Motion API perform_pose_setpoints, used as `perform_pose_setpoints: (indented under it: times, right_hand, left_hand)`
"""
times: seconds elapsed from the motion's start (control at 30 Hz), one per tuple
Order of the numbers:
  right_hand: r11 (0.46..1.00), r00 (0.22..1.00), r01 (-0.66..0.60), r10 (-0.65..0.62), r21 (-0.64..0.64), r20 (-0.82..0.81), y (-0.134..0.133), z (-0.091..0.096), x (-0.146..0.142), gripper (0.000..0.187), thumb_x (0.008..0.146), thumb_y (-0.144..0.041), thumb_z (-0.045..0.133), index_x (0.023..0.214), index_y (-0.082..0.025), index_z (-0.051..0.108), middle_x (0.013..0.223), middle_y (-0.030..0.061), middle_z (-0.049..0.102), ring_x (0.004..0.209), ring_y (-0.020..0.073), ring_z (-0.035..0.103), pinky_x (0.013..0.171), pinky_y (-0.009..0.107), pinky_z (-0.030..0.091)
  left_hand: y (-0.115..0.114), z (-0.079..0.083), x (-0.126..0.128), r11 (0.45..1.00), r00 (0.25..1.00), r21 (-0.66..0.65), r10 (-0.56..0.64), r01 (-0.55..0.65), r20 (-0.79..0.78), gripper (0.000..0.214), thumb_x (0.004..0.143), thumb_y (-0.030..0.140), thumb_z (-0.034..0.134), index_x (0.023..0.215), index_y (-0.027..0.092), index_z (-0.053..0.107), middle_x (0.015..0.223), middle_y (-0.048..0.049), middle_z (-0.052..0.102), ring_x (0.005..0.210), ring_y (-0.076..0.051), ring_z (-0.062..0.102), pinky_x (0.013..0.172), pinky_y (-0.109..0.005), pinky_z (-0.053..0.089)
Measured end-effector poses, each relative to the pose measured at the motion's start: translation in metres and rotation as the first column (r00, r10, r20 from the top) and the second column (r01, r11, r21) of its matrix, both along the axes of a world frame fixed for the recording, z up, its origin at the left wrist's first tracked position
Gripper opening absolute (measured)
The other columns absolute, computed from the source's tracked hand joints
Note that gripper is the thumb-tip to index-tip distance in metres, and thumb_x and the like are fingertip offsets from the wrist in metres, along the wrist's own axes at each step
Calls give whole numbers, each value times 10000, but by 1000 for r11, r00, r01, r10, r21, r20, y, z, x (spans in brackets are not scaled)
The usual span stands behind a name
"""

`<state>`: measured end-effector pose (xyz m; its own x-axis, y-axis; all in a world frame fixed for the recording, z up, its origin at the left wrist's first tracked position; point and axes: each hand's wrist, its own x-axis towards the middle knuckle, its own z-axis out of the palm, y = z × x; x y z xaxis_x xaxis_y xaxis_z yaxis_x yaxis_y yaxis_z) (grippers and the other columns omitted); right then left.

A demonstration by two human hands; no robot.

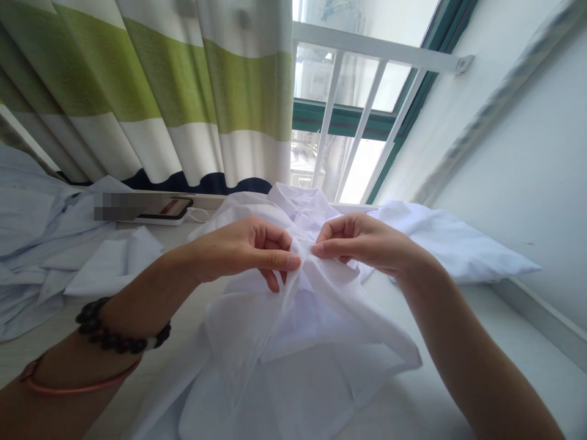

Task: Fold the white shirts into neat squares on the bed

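Note:
A white shirt (298,342) lies bunched on the white surface in front of me, its collar (298,201) toward the window. My left hand (243,247) pinches a fold of the shirt's front between thumb and fingers, with its fingers curled in. My right hand (362,241) pinches the same fold from the other side, fingertips almost touching the left thumb. A dark bead bracelet (121,336) and a thin pink band (77,385) sit on my left wrist.
More pale garments (50,244) are piled at the left. A phone on a white stand (167,209) lies by the green, white and navy striped curtain (151,91). A barred window (358,122) is straight ahead. A white pillow (458,244) rests against the right wall.

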<state>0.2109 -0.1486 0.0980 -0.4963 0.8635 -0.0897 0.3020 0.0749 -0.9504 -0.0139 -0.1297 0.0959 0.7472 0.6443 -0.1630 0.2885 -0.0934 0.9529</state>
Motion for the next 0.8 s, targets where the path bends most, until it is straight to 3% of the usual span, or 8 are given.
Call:
perform_pose_setpoints:
  times: [0.17, 0.33, 0.5, 0.6, 0.67, 0.73, 0.8]
  right_hand:
    - [995, 994, 80, -75, 59, -82, -6, 6, -4, 163, 702, -271, 740, 679, -154, 628, 552, -58, 504, 507, 49, 437, 449, 183, 300]
    - [992, 943, 38, -76, -120, -324, 2, 2, 3, 203, 656, -260, 786, 751, -168, 633, 600, -61, 558, 512, 48, 495, 468, 175, 365]
    - [986, 939, -1, -56, -164, -339, 6, 0, 5, 317, 673, -217, 769, 956, -199, 627, 664, -55, 606, 585, 70, 579, 516, 173, 429]
    - [995, 960, 67, -83, -70, -268, 6, 1, 5, 208, 705, -232, 721, 882, -209, 615, 662, -57, 593, 566, 71, 555, 485, 177, 397]
    - [984, 978, 166, -156, 62, -141, 8, -1, 8, 129, 708, -239, 693, 811, -191, 632, 661, -40, 599, 560, 75, 537, 484, 189, 380]
    - [917, 948, 300, -318, 262, 30, 11, -4, 13, 94, 705, -233, 672, 774, -169, 667, 654, -11, 617, 577, 94, 544, 502, 211, 383]
    - [786, 846, 399, -514, 472, 141, 14, -6, 16, 94, 696, -222, 661, 755, -157, 696, 649, 16, 632, 609, 123, 564, 522, 235, 394]
  left_hand:
    - [2, -4, 0, 1000, 1000, 3, 31, -31, 7, 287, 681, 418, 754, 677, 165, 618, 624, 18, 620, 564, -122, 607, 541, -227, 507]
    - [4, -10, 3, 998, 998, 32, 60, -60, -9, 322, 676, 415, 768, 666, 160, 571, 620, 24, 618, 548, -108, 605, 533, -209, 514]
    - [2, -10, 5, 997, 999, 62, 44, -42, -25, 282, 721, 412, 739, 737, 150, 635, 670, 10, 643, 579, -112, 619, 544, -207, 531]
    - [3, -7, 4, 995, 998, 84, 58, -55, -38, 262, 778, 409, 680, 728, 154, 660, 664, 2, 654, 590, -119, 630, 552, -210, 540]
    - [5, -6, 2, 990, 994, 108, 94, -87, -58, 266, 784, 404, 671, 697, 153, 657, 650, -2, 658, 582, -119, 634, 543, -203, 539]
    - [8, -6, 1, 976, 984, 162, 162, -148, -74, 272, 776, 409, 676, 684, 154, 660, 637, -4, 660, 561, -111, 629, 525, -186, 529]
    - [9, -6, -1, 949, 967, 225, 242, -220, -76, 287, 770, 426, 679, 679, 154, 668, 626, -7, 661, 547, -105, 624, 505, -170, 514]
